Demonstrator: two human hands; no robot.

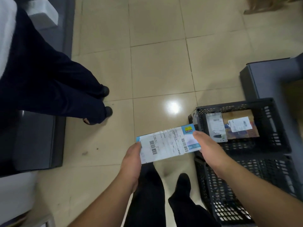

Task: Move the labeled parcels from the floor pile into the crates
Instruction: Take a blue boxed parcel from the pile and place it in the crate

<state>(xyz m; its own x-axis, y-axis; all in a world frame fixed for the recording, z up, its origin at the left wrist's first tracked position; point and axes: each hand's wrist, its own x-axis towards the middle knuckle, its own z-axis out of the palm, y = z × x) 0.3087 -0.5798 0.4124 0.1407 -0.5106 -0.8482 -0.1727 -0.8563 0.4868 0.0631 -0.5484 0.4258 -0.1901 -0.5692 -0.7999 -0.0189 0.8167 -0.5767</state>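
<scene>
I hold a flat blue-and-white parcel (167,144) with a white barcode label over the tiled floor, just left of the crates. My left hand (131,163) grips its left end and my right hand (208,148) grips its right end. A black slatted crate (278,128) at the right holds two parcels: a grey one (215,126) and a brown labeled one (241,126). A second black crate (229,202) stands nearer to me, its inside mostly hidden by my right forearm.
Another person's dark-trousered legs and shoes (105,108) stand at the left beside a dark bench (36,141). A grey bin (268,77) sits beyond the crates. My own legs and shoe (183,182) are below the parcel. Beige floor tiles (160,68) spread ahead.
</scene>
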